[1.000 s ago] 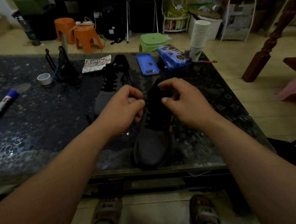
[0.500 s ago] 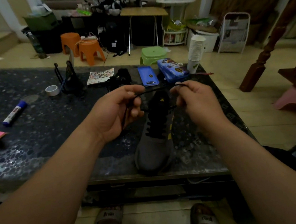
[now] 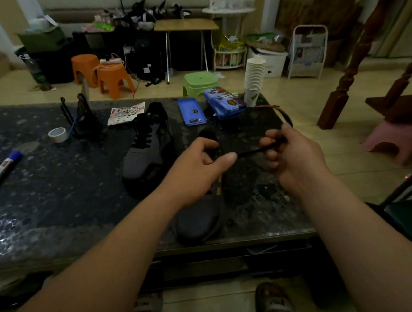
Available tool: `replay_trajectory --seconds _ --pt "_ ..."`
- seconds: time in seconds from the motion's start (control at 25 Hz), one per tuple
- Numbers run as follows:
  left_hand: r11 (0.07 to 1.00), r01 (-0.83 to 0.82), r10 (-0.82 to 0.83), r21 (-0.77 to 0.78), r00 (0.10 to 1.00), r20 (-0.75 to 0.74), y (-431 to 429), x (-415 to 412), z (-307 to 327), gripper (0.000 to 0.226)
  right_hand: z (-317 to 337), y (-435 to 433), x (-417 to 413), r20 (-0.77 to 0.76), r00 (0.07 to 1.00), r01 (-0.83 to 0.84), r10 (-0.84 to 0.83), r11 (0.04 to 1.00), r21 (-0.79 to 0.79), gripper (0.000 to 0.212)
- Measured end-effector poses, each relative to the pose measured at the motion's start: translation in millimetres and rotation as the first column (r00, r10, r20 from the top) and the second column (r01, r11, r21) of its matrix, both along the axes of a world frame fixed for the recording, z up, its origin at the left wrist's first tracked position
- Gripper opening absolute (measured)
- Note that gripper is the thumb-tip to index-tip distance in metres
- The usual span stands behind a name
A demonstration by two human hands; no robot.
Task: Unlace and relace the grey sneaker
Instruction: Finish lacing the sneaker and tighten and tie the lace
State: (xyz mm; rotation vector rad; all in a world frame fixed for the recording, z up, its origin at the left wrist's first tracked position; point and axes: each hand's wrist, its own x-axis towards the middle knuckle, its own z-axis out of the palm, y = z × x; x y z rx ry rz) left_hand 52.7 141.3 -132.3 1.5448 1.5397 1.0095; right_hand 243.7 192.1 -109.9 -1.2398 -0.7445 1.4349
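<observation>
Clutter sits at the left of the dark speckled stone table (image 3: 51, 197): a blue-and-white marker pen (image 3: 4, 168) and a roll of pale tape (image 3: 57, 134). Further in, a second grey sneaker (image 3: 146, 154) lies fully laced, apart from the work. The left hand (image 3: 196, 167) is over the collar of the grey knit sneaker (image 3: 199, 222), which lies toe toward the person at the table's near edge, to the right of its twin. That hand's fingers are curled and its thumb points along the lace, but whether it nips the lace or the shoe's edge cannot be told. A thin black lace (image 3: 257, 149) runs taut from the thumb tip across to the right hand (image 3: 296, 154), whose fingers are curled round it, the free tail arching out behind the knuckles.

This looks like unlacing, one crossing at a time. To do it well, the left hand should pin the shoe down while the right draws the lace straight along the eyelet's line, not upward, so the sneaker neither lifts nor skids. Gathering the freed length in the palm would keep the tail from snagging.
</observation>
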Motion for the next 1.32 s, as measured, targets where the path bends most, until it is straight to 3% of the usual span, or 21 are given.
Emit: replay_trajectory --seconds 0.08,0.16,0.24,0.28,0.32,0.4,0.52,0.6,0.84,1.04,1.16,1.24,1.32 --pt "1.0 -0.007 0.008 0.016 0.997 -0.079 -3.1 -23.7 -4.2 0.033 -5.7 5.0 4.3 0.015 0.999 0.039 -0.038 0.998 -0.044 0.04" --pt "1.0 -0.009 0.014 0.023 0.97 -0.243 -5.6 -43.9 -9.2 0.043 -11.1 5.2 -3.3 0.161 0.987 -0.01 0.013 1.0 -0.015 0.043" --pt "0.988 -0.047 0.104 0.15 0.912 -0.396 -4.2 -52.6 -13.0 0.042 -13.9 0.2 -20.7 0.363 0.924 -0.149 0.122 0.988 0.047 0.043" --pt "0.976 -0.043 0.128 0.214 0.908 -0.4 -3.6 -51.4 -13.2 0.038 -14.1 -4.6 -32.2 0.454 0.869 -0.252 0.196 0.965 0.067 0.043" --pt "0.974 -0.02 0.098 0.225 0.935 -0.34 -3.7 -45.1 -11.4 0.04 -14.9 -9.9 -44.5 0.541 0.797 -0.365 0.269 0.928 0.076 0.044" --pt "0.992 -0.009 0.017 0.126 0.998 -0.065 -5.4 -26.9 -7.7 0.039 -19.4 -17.5 -67.0 0.687 0.638 -0.539 0.347 0.839 0.077 0.044" --pt "0.997 -0.076 0.068 0.015 0.947 0.314 -6.4 -22.1 -10.5 0.025 -23.6 -19.2 -83.0 0.711 0.586 -0.592 0.388 0.804 0.049 0.044" --pt "0.992 -0.123 0.103 0.022 0.907 0.409 -4.3 -30.3 -15.1 0.02 -23.4 -14.2 -87.6 0.713 0.571 -0.613 0.407 0.789 0.041 0.044" --pt "0.986 -0.163 0.126 0.031 0.856 0.502 -0.4 -43.4 -17.4 0.011 -21.1 -8.7 -98.0 0.772 0.448 -0.693 0.452 0.721 -0.02 0.043" --pt "0.981 -0.196 0.17 -0.011 0.819 0.548 -3.0 -41.0 -9.3 0.011 -26.2 -12.1 -104.7 0.724 0.475 -0.744 0.5 0.667 0.028 0.035" --pt "0.96 -0.275 0.221 -0.058 0.612 0.759 5.6 -52.0 -1.5 0.016 -29.0 -14.1 -101.8 0.755 0.441 -0.793 0.485 0.604 0.075 0.024" --pt "0.948 -0.307 0.241 -0.081 0.528 0.814 12.5 -68.4 -1.2 0.021 -21.7 -6.6 -90.1 0.697 0.538 -0.723 0.474 0.685 0.092 0.021" --pt "0.951 -0.296 0.261 -0.093 0.604 0.753 15.2 -79.9 -8.0 0.023 -13.3 12.3 -69.6 0.637 0.695 -0.524 0.333 0.841 0.133 0.024"
